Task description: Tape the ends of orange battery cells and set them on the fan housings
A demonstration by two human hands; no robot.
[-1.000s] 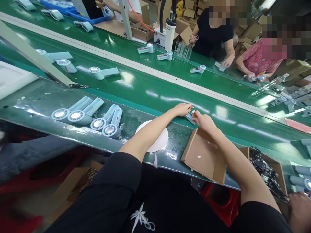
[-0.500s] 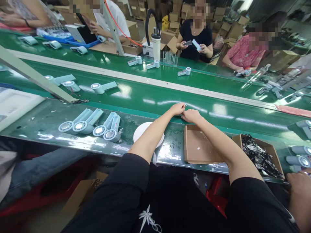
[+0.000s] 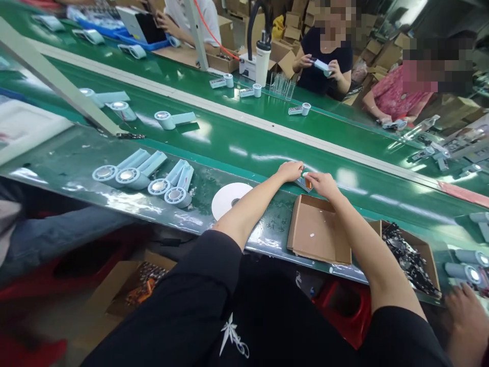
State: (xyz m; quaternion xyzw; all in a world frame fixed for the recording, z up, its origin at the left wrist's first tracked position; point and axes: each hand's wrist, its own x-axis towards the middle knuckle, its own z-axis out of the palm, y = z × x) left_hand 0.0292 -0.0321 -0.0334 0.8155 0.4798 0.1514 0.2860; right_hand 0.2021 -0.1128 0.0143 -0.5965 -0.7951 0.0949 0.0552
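My left hand point(image 3: 291, 171) is closed at the near edge of the green belt. Just below its fingers a light blue-grey piece point(image 3: 303, 185) shows, much of it covered; its kind cannot be made out. Close by on the right, my right hand point(image 3: 323, 184) pinches a small orange piece point(image 3: 308, 182) with a white bit at its top. Under my left forearm lies a white disc-shaped roll point(image 3: 221, 200) with a dark core. A shallow cardboard box point(image 3: 319, 229), with a tiny white bit inside, sits below my right hand.
Several light-blue handheld fan bodies point(image 3: 132, 175) lie left on the ledge, others on the green belt point(image 3: 229, 137). A carton of black parts point(image 3: 408, 255) stands right, near another person's hand point(image 3: 464, 306). A metal post point(image 3: 57, 76) slants at left. Co-workers sit across.
My hands have moved slightly apart, and the orange piece and blue-grey piece now show between them. Across the belt, a co-worker has brought two parts together. The whole view has tilted.
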